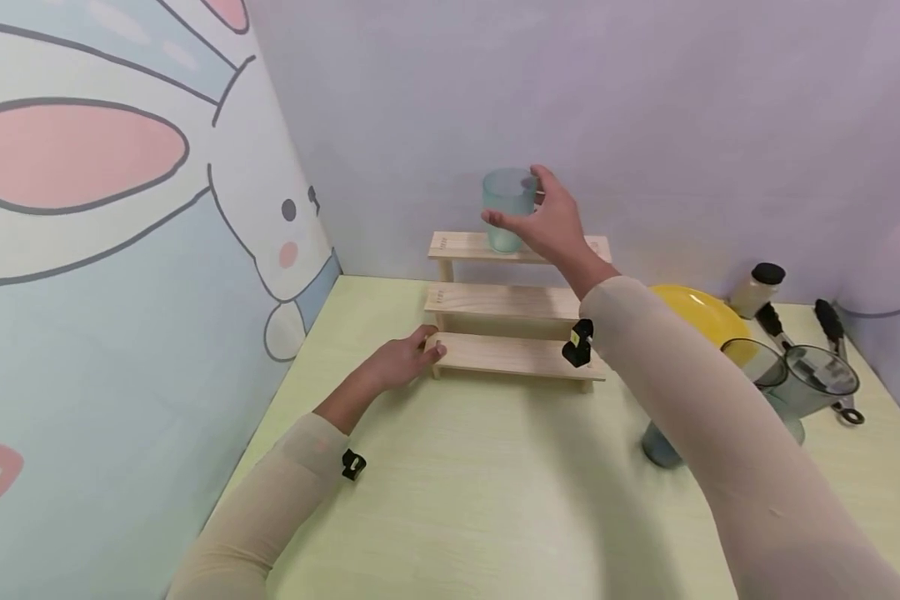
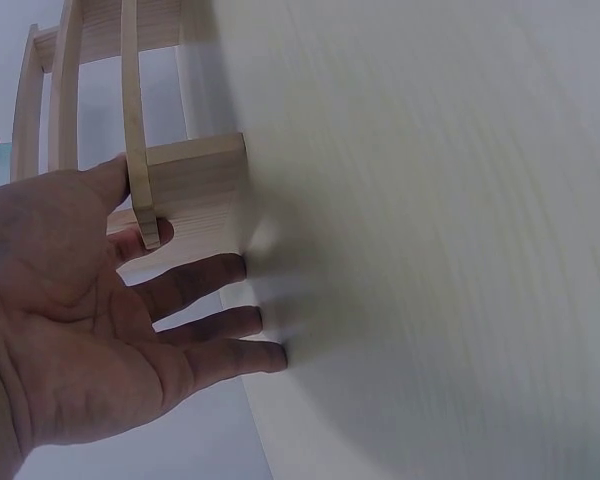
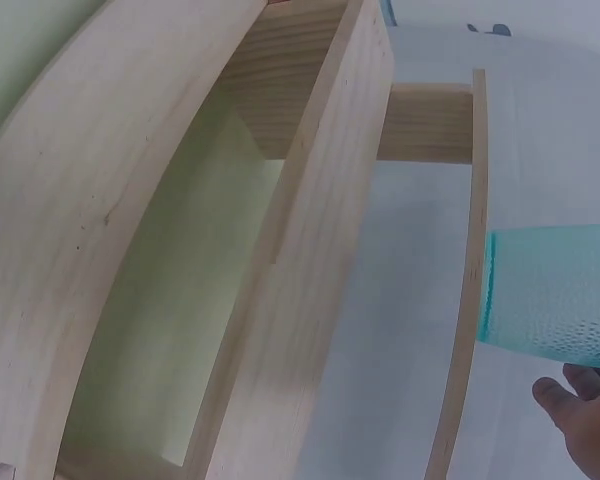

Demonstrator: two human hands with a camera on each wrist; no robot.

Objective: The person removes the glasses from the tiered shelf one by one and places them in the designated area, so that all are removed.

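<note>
A pale turquoise translucent cup stands on the top board of a three-step wooden shelf. My right hand holds the cup from the right, thumb across its front and fingers at the far side near the rim. In the right wrist view, the cup has its base against the top board, with fingertips of the right hand beside it. My left hand pinches the left end of the lowest board between thumb and index finger. Its other fingers extend toward the tabletop.
At the right are a yellow plate, a jar with a black lid, smoky glasses and black-handled utensils. The right forearm partly covers these. Walls rise behind and left of the pale tabletop.
</note>
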